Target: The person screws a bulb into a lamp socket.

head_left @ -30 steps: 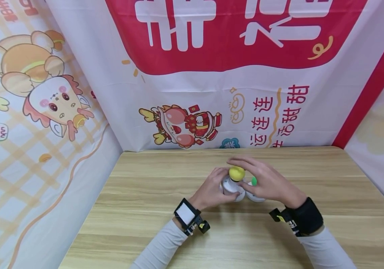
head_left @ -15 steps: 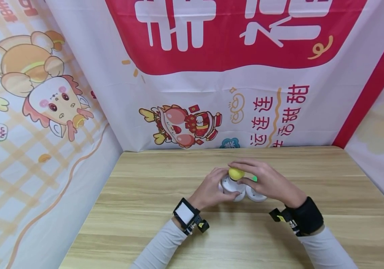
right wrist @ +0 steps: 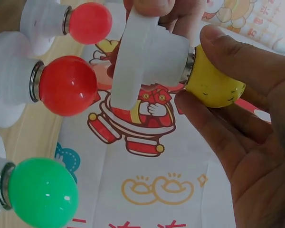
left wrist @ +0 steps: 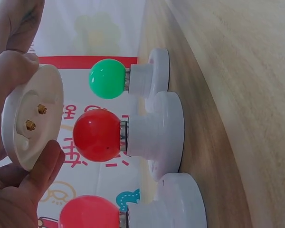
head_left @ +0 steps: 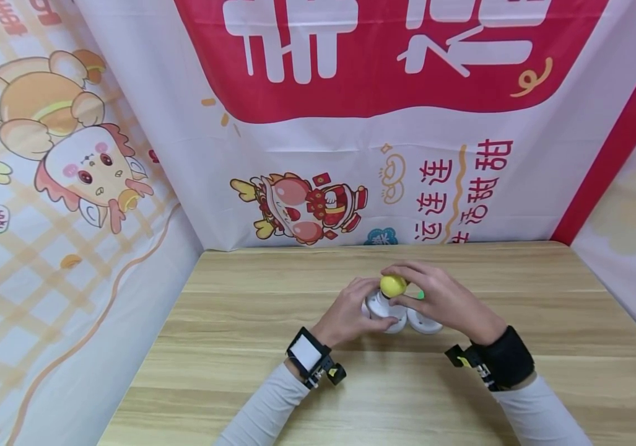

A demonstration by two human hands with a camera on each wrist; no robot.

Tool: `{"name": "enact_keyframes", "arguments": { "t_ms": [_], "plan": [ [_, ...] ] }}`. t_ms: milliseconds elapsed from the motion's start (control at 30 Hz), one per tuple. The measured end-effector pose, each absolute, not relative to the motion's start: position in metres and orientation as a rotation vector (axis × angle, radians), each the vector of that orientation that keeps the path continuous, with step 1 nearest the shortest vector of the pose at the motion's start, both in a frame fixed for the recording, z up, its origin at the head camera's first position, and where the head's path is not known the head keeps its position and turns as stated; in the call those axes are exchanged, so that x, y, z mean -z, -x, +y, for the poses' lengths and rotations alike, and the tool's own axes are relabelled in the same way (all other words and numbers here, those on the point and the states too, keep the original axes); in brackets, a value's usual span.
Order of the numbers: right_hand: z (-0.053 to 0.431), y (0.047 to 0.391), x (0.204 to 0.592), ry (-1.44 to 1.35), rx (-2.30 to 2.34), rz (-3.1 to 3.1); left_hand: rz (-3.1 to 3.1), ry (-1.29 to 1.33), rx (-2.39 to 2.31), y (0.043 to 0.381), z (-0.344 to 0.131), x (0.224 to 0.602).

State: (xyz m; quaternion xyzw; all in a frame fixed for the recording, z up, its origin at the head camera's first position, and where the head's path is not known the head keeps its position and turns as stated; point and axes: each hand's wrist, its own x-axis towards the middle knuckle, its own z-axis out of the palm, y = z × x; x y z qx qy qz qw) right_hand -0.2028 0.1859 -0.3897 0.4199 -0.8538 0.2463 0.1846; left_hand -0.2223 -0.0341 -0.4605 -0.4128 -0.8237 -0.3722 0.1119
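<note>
My left hand (head_left: 345, 316) grips a white lamp holder (right wrist: 164, 57) by its round base, raised above the table. Two brass screws show on the base's underside in the left wrist view. With thumb and fingers my right hand (head_left: 443, 300) pinches a yellow bulb (right wrist: 213, 83) seated at the holder's mouth. A strip of the bulb's metal cap shows between glass and holder; how deep it sits I cannot tell. Below stand three more white holders, bearing a green bulb (left wrist: 108, 79), a red bulb (left wrist: 96, 135) and a pinkish-red bulb (left wrist: 89, 213).
The three standing holders form a row close together on the wooden table (head_left: 273, 297), right beneath my hands. A printed cloth (head_left: 306, 142) hangs along the table's back edge, and another cloth (head_left: 100, 272) covers the left side.
My right fingers have shifted slightly round the yellow bulb, and more of it shows between them. The lamp holder stays in my left hand in nearly the same place.
</note>
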Motion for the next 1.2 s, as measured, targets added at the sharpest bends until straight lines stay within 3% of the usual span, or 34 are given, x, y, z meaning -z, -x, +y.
{"name": "enact_keyframes", "arguments": {
  "t_ms": [433,1200],
  "plan": [
    [0.1863,0.2044,0.3862,-1.301,-0.777,-2.39,-2.413,1.225,1.105,0.2191,-0.0353,0.4569],
    [0.1814,0.2013,0.3862,-1.191,-0.654,-2.436,-2.39,1.205,1.087,0.2177,-0.0361,0.4561]
  ]
}}
